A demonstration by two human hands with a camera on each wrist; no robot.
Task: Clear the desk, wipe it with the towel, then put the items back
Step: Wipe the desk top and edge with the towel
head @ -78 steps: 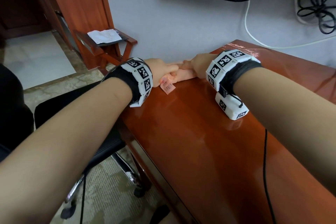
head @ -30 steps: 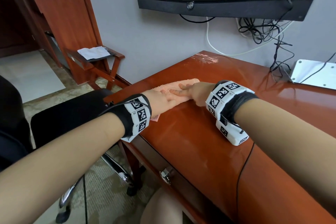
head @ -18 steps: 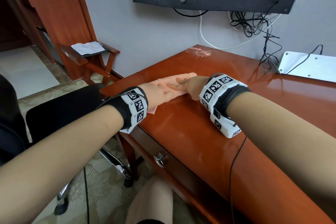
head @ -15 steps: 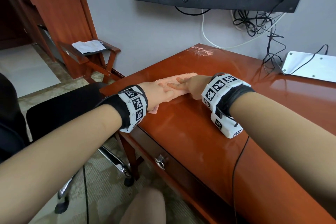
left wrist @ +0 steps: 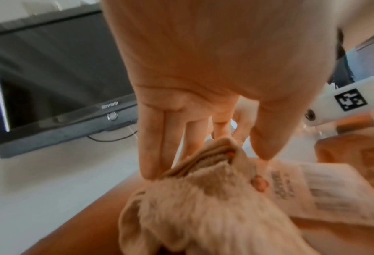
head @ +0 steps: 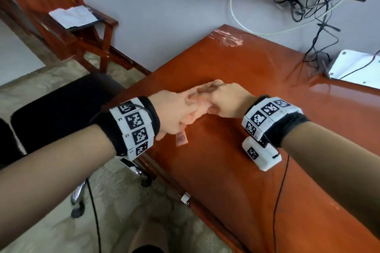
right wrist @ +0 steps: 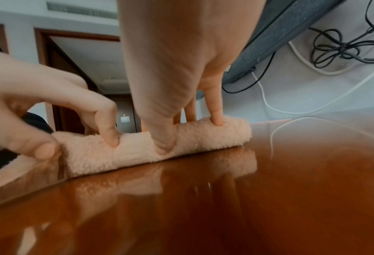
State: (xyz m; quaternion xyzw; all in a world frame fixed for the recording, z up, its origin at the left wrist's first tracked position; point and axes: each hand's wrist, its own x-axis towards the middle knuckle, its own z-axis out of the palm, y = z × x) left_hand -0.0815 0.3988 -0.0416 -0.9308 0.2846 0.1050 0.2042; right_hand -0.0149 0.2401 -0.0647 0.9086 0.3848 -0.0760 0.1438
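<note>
A folded peach towel [head: 193, 117] with a paper tag [head: 182, 138] lies near the left edge of the glossy brown desk [head: 226, 170]. Both hands are on it. My left hand [head: 185, 107] pinches the towel's near end between thumb and fingers; the left wrist view shows the bunched towel [left wrist: 203, 207] under that hand [left wrist: 203, 151]. My right hand [right wrist: 190, 131] grips the towel [right wrist: 203, 136] roll, thumb on its front face and fingers on top. The left hand [right wrist: 76, 143] shows there too, holding the other end. Most of the towel is hidden under the hands in the head view.
A black office chair [head: 57, 109] stands at the desk's left edge, with a wooden chair holding white paper [head: 72, 16] behind it. A white device [head: 353, 68] and tangled cables [head: 308, 6] sit at the back right. A TV [left wrist: 50, 77] hangs on the wall.
Both hands lay flat on the towel with straight fingers; now their fingers are curled and grip it, and the towel is bunched narrower. The head camera has tilted down.
</note>
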